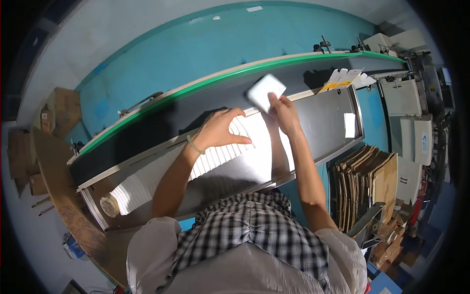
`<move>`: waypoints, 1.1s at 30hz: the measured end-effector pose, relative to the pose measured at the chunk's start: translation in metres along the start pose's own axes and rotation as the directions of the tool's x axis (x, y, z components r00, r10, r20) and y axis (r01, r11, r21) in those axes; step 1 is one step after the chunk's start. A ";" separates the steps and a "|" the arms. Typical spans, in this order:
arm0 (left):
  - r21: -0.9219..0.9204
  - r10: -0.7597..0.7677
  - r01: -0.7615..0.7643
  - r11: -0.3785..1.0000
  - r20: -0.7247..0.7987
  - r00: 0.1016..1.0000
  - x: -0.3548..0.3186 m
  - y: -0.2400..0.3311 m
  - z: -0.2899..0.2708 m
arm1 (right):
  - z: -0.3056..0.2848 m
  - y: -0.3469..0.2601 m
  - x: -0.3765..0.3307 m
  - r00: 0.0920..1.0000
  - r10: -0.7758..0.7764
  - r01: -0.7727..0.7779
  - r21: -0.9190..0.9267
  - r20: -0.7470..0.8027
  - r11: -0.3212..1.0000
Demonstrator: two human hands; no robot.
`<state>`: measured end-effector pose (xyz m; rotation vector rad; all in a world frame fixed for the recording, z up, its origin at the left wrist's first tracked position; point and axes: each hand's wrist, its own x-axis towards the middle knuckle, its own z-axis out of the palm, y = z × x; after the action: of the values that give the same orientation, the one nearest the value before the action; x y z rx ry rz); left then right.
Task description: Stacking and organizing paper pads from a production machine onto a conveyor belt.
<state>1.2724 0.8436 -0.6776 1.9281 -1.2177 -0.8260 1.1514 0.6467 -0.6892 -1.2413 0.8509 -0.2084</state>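
Between the thumb and forefinger of my right hand (pixel 283 111) is a flat white box (pixel 267 92), tilted above the dark conveyor belt (pixel 215 105). My left hand (pixel 223 130) reaches over the right end of a long row of thin white boxes (pixel 215 160) standing side by side on the metal tray (pixel 323 117). Its thumb and fingers are spread apart around that end of the row; whether they press on a box is hard to see. A round, brownish object (pixel 110 205), perhaps a tape roll, rests against the row's left end.
A green-edged rail (pixel 196 82) runs along the belt's far side. Unfolded white-and-yellow cartons (pixel 342 80) stand at the belt's right. Flattened cardboard (pixel 364 181) is stacked beside the tray on the right. Brown cardboard boxes (pixel 63 110) sit at the far left.
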 end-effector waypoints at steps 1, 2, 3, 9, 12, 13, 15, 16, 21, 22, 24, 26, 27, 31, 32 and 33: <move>-0.006 0.002 -0.002 1.000 0.004 1.000 -0.002 0.001 0.000 | 0.006 -0.002 0.001 0.997 0.023 -0.013 0.135 -0.073 0.991; 0.007 0.000 0.000 1.000 0.003 1.000 -0.003 0.001 0.000 | 0.009 0.002 -0.008 0.994 0.011 -0.023 -0.108 -0.108 0.994; 0.017 -0.005 0.005 1.000 -0.008 1.000 -0.005 0.002 0.001 | 0.011 0.007 -0.016 0.996 0.087 -0.089 -0.282 -0.020 0.955; 0.067 0.106 -0.103 0.992 -0.039 0.994 -0.019 -0.002 -0.005 | 0.017 0.054 -0.049 0.984 0.045 0.010 -0.301 0.175 0.953; 0.003 0.044 -0.044 0.999 -0.011 0.999 -0.021 -0.005 -0.011 | 0.006 0.045 -0.043 0.972 0.105 -0.047 -0.264 0.209 0.963; -0.014 0.003 -0.003 1.000 0.013 1.000 -0.021 -0.006 -0.012 | 0.002 0.039 -0.042 0.966 0.131 -0.032 -0.398 0.224 0.917; 0.001 0.023 -0.023 1.000 0.000 1.000 -0.021 -0.007 -0.013 | 0.002 0.024 -0.033 0.981 0.077 0.011 -0.444 0.179 0.896; 0.017 0.032 -0.032 0.999 0.014 0.999 -0.021 -0.007 -0.013 | 0.004 0.017 -0.027 0.985 0.118 -0.069 -0.335 0.127 0.940; 0.008 0.008 -0.008 1.000 0.011 1.000 -0.022 -0.012 -0.009 | 0.025 0.017 -0.008 0.992 0.106 -0.117 0.152 0.075 0.982; 0.021 0.016 -0.016 1.000 -0.008 1.000 -0.023 -0.012 -0.008 | 0.028 0.027 -0.016 0.993 0.110 -0.112 -0.069 -0.032 0.991; 0.031 0.060 -0.058 0.998 -0.070 0.996 -0.026 -0.013 -0.006 | 0.031 0.046 -0.037 0.969 -0.173 0.241 -0.507 0.178 0.828; 0.099 0.104 -0.095 0.991 -0.089 0.991 -0.028 -0.013 -0.006 | 0.031 0.057 -0.054 0.947 -0.163 0.293 -0.540 0.276 0.789; 0.073 0.122 -0.115 0.991 -0.107 0.987 -0.029 -0.013 -0.006 | 0.030 0.057 -0.057 0.971 -0.076 0.169 -0.431 0.225 0.887; -0.019 0.037 -0.038 0.999 -0.022 0.999 -0.032 -0.011 -0.011 | 0.023 0.039 -0.058 0.974 0.092 -0.033 -0.269 0.209 0.963; -0.022 -0.019 0.019 1.000 0.013 1.000 -0.033 -0.010 -0.011 | 0.021 0.033 -0.054 0.956 0.175 -0.083 -0.357 0.235 0.931; -0.023 -0.066 0.067 0.998 0.028 0.997 -0.033 -0.010 -0.011 | 0.018 0.028 -0.052 0.936 0.224 -0.102 -0.397 0.273 0.912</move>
<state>1.2746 0.8795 -0.6750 1.9525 -1.1595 -0.8997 1.1197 0.6994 -0.6897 -1.5027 0.7307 0.3009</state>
